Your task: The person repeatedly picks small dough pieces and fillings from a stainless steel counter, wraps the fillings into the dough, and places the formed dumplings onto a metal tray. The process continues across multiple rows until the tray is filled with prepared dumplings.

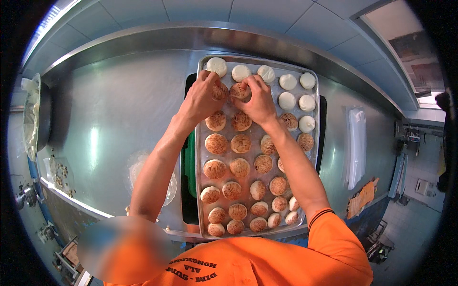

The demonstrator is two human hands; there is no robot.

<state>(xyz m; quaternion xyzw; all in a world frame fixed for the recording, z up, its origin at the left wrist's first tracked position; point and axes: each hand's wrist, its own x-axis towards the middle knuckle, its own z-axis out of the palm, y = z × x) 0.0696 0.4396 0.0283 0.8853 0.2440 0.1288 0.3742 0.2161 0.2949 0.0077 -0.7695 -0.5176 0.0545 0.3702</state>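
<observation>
Both my arms reach over a large metal baking tray (201, 119) to its far part. My left hand (201, 97) has its fingers curled round a brown-streaked bun (220, 91). Just to the right, my right hand (260, 101) grips another brown-streaked bun (237, 90) between thumb and fingers. Whether these buns touch the tray is hidden. Plain white buns, such as one at the far left corner (216, 67), line the far row and the far right. Streaked buns, including one near the middle (241, 143), fill the nearer rows, partly covered by my right forearm.
The tray stands on a steel worktop (109, 105) with a raised back edge. Something green (189, 164) shows beneath its left side. A plastic-lined container (36, 117) is at far left, a clear plastic sheet (155, 178) near my left forearm, plastic bags (356, 148) and orange-brown paper (362, 198) at right.
</observation>
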